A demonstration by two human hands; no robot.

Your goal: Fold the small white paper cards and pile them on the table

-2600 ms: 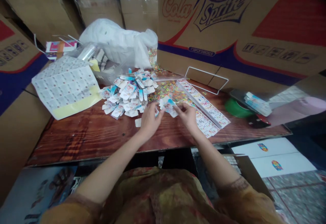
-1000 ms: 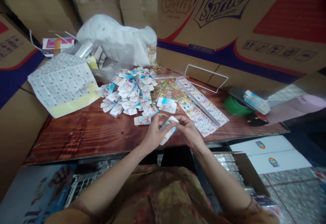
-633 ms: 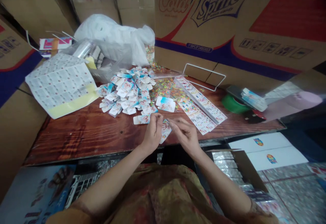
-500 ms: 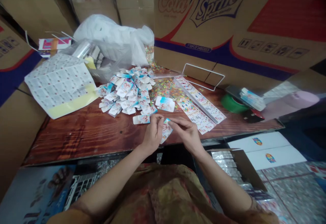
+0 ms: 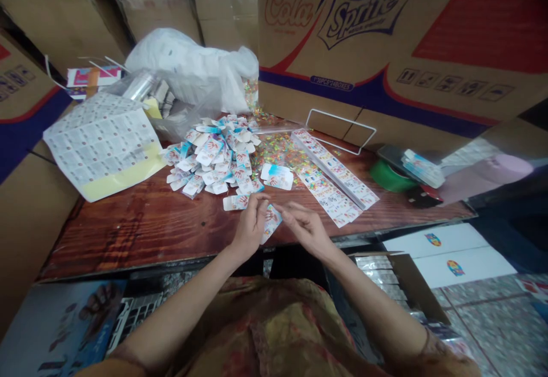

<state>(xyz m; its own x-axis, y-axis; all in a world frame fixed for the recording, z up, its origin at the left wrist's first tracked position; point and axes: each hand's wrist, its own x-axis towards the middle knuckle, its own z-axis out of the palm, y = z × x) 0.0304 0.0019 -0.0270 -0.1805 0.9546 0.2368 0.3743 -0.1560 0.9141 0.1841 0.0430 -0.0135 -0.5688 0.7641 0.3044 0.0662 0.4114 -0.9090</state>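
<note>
My left hand [image 5: 250, 223] is closed on a small printed box [image 5: 271, 223], white and blue with a red hand picture, tilted just over the table's front edge. At its upper right corner is my right hand [image 5: 306, 225], with thumb and fingertips drawn together. I cannot tell whether they touch the box or pinch something tiny. Beyond my left fingers lies a similar box [image 5: 235, 203], and another box [image 5: 277, 177] rests just behind my hands. A heap of these small boxes [image 5: 214, 157] stands to the left.
Two printed sticker strips [image 5: 334, 177] lie right of my hands, beside loose colourful bits [image 5: 278, 151]. Farther right are a green tape roll [image 5: 389, 176] and a pink bottle [image 5: 488, 177]. A printed sheet [image 5: 103, 143] lies left. A large carton [image 5: 385, 97] stands behind.
Both hands and the small box have shifted slightly left. My right hand has drawn back a little from the box, its fingers now at the corner rather than over its edge.
</note>
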